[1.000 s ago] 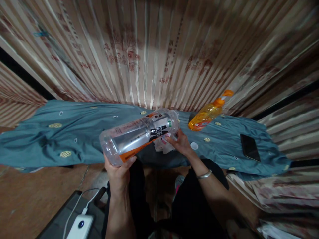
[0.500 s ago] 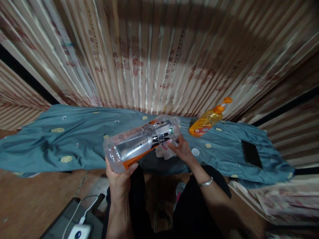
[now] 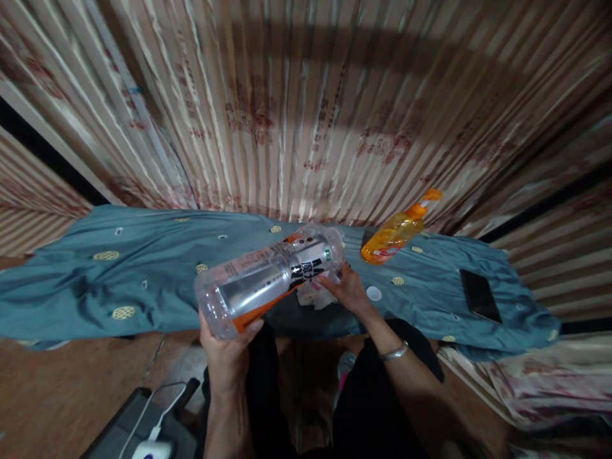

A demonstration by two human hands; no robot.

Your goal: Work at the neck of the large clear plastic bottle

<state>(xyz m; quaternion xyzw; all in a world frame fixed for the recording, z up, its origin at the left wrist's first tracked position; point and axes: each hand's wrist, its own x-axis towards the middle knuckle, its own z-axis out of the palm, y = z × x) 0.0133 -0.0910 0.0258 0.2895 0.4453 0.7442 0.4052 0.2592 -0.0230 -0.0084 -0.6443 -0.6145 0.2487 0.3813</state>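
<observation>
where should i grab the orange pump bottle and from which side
Probably around the middle of the orange pump bottle, where it is broader than at the pump head, coming from the near side, since the curtain hangs behind.

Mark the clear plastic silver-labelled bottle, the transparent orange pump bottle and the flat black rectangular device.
Clear plastic silver-labelled bottle (image 3: 265,281): head view, middle of the label.
Transparent orange pump bottle (image 3: 393,238): head view, middle of the body.
Flat black rectangular device (image 3: 480,296): head view, middle of its face.

Dim, softly focused view.
A broad shadow (image 3: 382,48) is darkening the upper curtain (image 3: 287,178); highlights are glinting on the clear bottle (image 3: 258,280); outer edges are stretching.
</observation>
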